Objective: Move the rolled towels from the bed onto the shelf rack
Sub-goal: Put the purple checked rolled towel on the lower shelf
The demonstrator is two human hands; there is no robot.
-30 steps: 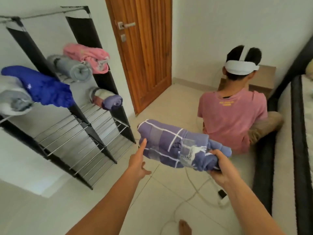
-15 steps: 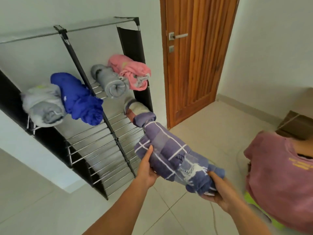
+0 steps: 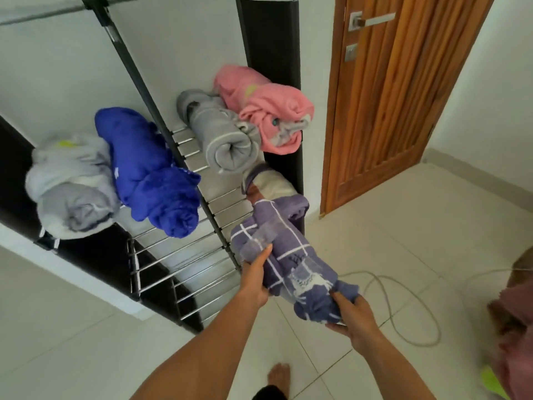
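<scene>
I hold a rolled purple towel with white grid lines in both hands, just in front of the shelf rack. My left hand grips its left side and my right hand holds its near end. The towel's far end reaches the rack's right section, beside a cream-and-purple roll. On the rack lie a pink roll, a grey roll, a blue roll and a pale grey roll.
A wooden door stands right of the rack. A white cable loops over the tiled floor. A person in a pink shirt sits at the right edge. My bare foot shows below.
I have turned and moved closer to the rack. My left hand came from apart onto the purple towel, and the towel's far end now reaches the rack's right section.
</scene>
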